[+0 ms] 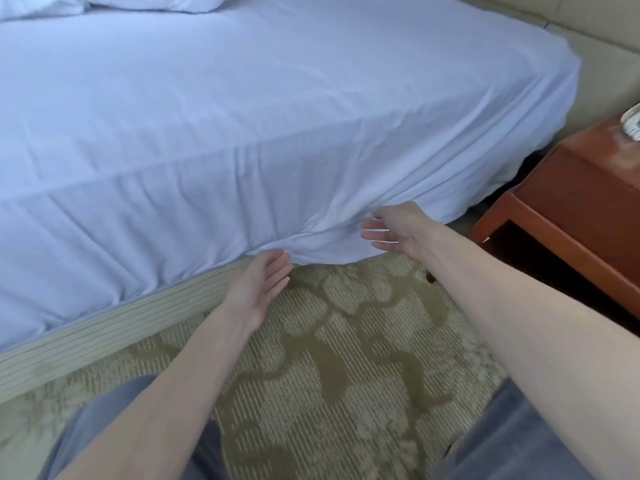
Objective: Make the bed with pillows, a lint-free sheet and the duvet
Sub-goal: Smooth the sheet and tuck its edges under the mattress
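Observation:
A white sheet covers the mattress and hangs down its near side, with a loose bulge at the bottom edge. My left hand is open with straight fingers, its tips touching the sheet's hanging hem. My right hand is open too, fingers spread against the right side of that bulge. White pillows lie at the far left top of the bed.
A striped beige bed base runs under the mattress. A reddish wooden nightstand stands close to the bed corner on the right. Patterned green-beige carpet lies below, and my knees in grey trousers are at the bottom.

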### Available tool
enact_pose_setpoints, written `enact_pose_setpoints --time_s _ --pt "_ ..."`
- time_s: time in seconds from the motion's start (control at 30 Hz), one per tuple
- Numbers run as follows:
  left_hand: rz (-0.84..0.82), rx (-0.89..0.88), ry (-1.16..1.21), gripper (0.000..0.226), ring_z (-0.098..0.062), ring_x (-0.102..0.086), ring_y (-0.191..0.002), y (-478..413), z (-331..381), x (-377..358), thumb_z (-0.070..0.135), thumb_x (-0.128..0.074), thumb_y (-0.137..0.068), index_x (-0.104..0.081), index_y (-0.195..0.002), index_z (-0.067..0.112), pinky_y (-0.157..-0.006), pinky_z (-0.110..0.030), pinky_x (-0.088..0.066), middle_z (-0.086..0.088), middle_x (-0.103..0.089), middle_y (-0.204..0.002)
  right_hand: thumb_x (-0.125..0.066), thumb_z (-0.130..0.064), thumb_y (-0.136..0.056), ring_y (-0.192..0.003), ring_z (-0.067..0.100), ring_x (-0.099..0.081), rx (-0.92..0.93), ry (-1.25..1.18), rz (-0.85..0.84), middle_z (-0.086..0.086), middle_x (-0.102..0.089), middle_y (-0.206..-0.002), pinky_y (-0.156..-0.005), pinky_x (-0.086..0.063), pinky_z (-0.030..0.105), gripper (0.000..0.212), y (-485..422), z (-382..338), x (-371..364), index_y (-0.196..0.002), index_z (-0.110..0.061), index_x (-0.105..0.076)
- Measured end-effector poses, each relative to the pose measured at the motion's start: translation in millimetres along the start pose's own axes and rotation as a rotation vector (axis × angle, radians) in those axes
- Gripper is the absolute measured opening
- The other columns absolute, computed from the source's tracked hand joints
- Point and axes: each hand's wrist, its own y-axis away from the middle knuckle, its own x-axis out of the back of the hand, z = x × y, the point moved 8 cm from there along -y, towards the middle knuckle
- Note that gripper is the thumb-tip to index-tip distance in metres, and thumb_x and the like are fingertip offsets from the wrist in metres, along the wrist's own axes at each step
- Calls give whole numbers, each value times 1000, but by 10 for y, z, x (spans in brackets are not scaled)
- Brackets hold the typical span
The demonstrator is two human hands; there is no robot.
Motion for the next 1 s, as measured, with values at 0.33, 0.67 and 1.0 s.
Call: enact_pose_setpoints --time_s 0.33,0.67,1.0 --pt "121 5 -12 18 -16 -70 -106 -503 -273 -1200 23 -61 -101 -72 -108 11 -90 -28 -54 -5 -77 -112 -54 -49 -102 -93 23 -70 61 -212 21 8 -70 -104 -83 -60 40 35 -1289 221 716 -100 -14 -60" --pt "305 -128 50 35 -13 -73 -104 -1032 -381 -2143 31 -67 -99 -68 -123 7 -78 -24 -57 -7 -76 -116 -52 -47 -103 -72 11 -67 6 -576 -58 4 -69 -95 -59 -45 25 28 -1984 245 861 -105 -20 -60" --pt "543 -144 -15 22 -5 -67 -63 -1212 -593 -2435 27 -62 -102 -59 -82 17 -53 -22 -41 4 -78 -80 -49 -45 -104 -67 11 -60 -78 -496 157 -3 -63 -76 -69 -47 30 26 -2342 531 1237 -88 -26 -58"
